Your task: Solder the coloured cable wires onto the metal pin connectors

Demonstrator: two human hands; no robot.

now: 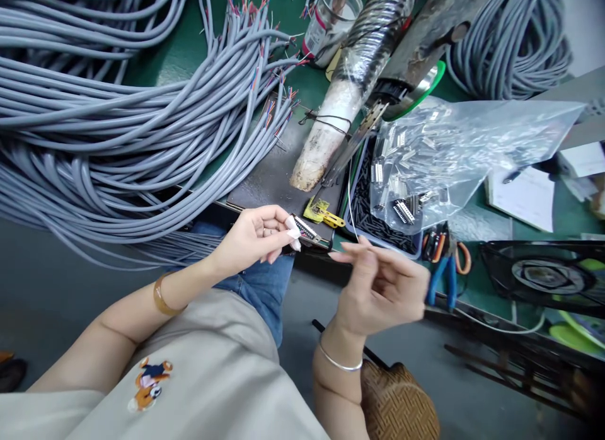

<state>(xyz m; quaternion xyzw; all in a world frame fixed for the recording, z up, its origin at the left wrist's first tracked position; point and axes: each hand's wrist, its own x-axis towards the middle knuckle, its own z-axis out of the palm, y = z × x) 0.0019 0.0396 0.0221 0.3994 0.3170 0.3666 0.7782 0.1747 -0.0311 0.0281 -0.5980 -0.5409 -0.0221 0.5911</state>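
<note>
At the table's front edge my left hand (262,235) is closed, thumb against fingers with white wraps on the tips. It grips a multi-pin D-sub connector (308,229), whose row of contacts points right. Further right, my right hand (380,279) pinches the end of a thin silvery wire (350,203), which looks like solder and runs down from above. A gap separates this hand from the connector. Just beyond the connector lies a yellow utility knife (329,217) near a crumpled yellow piece. A soldering-iron-like metal rod (347,153) slants down behind it.
Grey cables (189,118) with stripped ends cover the left. A wrapped duct (324,128) hangs over the work spot. Right of it stand a tray of small black pieces (362,203), a plastic bag of connectors (439,156), blue-handled pliers (443,279) and a black fan (548,273).
</note>
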